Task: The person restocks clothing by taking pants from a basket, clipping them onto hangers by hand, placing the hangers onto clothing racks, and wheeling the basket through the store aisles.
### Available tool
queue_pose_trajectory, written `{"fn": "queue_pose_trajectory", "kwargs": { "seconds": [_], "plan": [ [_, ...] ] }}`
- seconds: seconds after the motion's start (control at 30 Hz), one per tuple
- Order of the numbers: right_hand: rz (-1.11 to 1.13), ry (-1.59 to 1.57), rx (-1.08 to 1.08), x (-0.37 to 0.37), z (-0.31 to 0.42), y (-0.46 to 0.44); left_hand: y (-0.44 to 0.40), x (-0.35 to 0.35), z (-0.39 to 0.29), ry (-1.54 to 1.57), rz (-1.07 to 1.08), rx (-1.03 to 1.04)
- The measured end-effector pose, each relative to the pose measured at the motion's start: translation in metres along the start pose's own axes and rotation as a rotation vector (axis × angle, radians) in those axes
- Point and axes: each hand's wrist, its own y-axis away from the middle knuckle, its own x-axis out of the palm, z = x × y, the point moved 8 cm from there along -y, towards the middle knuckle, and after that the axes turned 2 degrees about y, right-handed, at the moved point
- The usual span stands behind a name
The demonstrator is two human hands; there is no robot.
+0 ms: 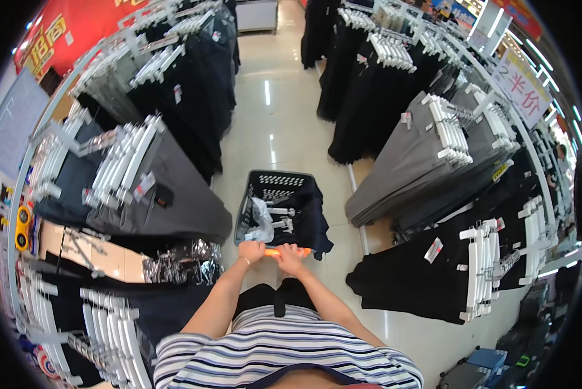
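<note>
Both my hands grip the orange handle [273, 252] of a dark grey shopping basket [242, 217] in front of me. My left hand [252, 251] wraps round the handle's left part. Further right along it, my right hand [290, 257] is closed too. Inside the basket lie a dark garment [314, 223], white hangers [283, 224] and a crumpled clear plastic bag [260, 220]. Part of the garment drapes over the basket's right side. What the basket stands or rolls on is hidden beneath it.
Grey trousers [174, 188] on white hangers line the left rack. On the right hang more grey trousers [395, 168] and black trousers [414, 269]. A pale tiled aisle [268, 123] runs ahead between them. Shiny plastic-wrapped packages [187, 262] sit low at left.
</note>
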Motion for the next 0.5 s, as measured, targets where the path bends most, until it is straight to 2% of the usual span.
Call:
{"fn": "queue_pose_trajectory", "kwargs": {
  "seconds": [0.2, 0.5],
  "plan": [
    [0.079, -0.07, -0.033, -0.021, -0.024, -0.069, -0.065, -0.005, 0.0, -0.024, -0.037, -0.022],
    [-0.061, 0.004, -0.051, -0.059, -0.05, -0.211, -0.211, -0.024, 0.011, -0.002, -0.085, 0.004]
  ]
}}
